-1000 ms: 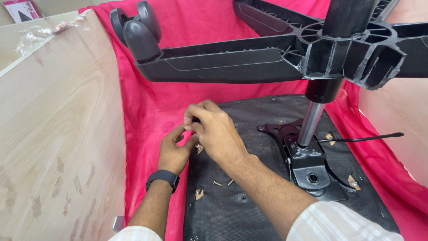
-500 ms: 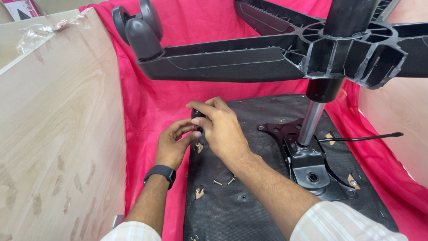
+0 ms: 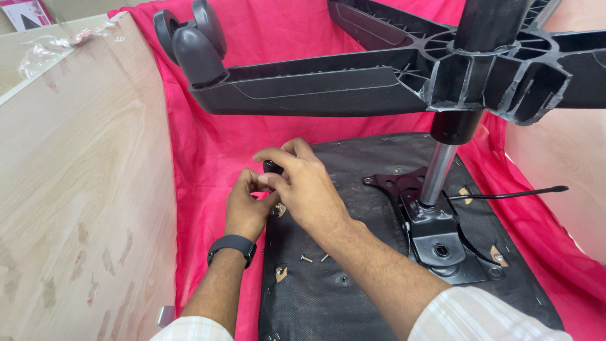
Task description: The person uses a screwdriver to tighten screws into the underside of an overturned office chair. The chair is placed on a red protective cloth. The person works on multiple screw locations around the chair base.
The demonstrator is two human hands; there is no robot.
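Both hands are sitting a little higher on the seat's edge than a moment ago. From the head camera, the left hand (image 3: 247, 205) and right hand (image 3: 303, 186) are pinching together on a small black part (image 3: 273, 167) at the left edge of the upside-down black seat (image 3: 353, 284). Red cloth (image 3: 208, 145) is filling the narrow gap beside the wooden board (image 3: 76, 189). Overhead, the chair's wheel base (image 3: 303, 88) is hanging close. Two loose screws (image 3: 314, 258) are lying near the right arm.

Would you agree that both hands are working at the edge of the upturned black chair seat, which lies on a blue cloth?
Not quite: the head view shows the cloth is bright pink, not blue. The rest holds: the left hand and right hand are together at the edge of the upturned black chair seat.
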